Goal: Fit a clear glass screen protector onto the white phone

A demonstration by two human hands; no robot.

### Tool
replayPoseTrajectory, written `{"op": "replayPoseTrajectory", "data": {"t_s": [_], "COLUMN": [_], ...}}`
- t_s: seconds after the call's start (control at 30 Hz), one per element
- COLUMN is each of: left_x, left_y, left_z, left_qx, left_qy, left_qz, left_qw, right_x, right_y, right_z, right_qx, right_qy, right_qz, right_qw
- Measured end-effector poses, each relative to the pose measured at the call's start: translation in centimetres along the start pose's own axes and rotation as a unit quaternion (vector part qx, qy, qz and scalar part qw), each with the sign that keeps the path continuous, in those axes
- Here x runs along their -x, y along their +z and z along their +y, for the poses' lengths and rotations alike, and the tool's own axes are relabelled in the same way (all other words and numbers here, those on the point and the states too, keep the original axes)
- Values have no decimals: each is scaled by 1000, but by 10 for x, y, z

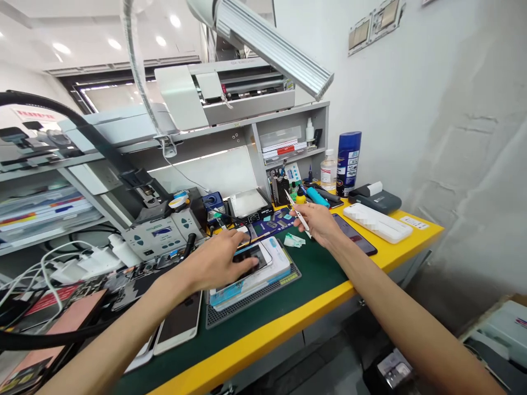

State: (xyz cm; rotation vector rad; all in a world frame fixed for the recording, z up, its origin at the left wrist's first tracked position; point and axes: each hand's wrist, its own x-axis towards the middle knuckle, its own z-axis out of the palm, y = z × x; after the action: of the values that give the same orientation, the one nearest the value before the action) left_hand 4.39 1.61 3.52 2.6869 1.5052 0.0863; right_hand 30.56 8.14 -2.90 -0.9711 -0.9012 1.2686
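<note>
A phone (264, 255) with a white edge lies on a blue and white box (280, 269), which rests on a grey perforated tray (299, 272). Over the phone is my left hand (220, 260), fingers apart, its thumb at the dark screen; its other fingertips are partly hidden. White tweezers (302, 220) are held in my right hand (319, 222), pointing up and left above the mat. Below them a crumpled white and green tissue (294, 240) lies on the green mat (325, 269).
A dark tablet (354, 235) and a white case (377, 222) lie to the right. Behind stand a blue spray can (348, 164) and a clear bottle (328, 170). Another white-edged device (180, 321), cables and a grey soldering station (158, 238) are at left. A lamp (274, 46) hangs overhead.
</note>
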Motion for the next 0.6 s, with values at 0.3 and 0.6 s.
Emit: {"op": "replayPoseTrajectory", "data": {"t_s": [0.3, 0.6], "left_x": [-122, -152], "left_y": [23, 37], "left_z": [42, 48], "left_qx": [20, 195], "left_qy": [100, 64], "left_qz": [-38, -30], "left_qw": [994, 978], "right_x": [0, -1], "right_y": [1, 2], "right_z": [1, 4], "right_qx": [-31, -8], "right_qy": [-101, -146], "right_qz": [56, 62], "right_qw": [993, 987]}}
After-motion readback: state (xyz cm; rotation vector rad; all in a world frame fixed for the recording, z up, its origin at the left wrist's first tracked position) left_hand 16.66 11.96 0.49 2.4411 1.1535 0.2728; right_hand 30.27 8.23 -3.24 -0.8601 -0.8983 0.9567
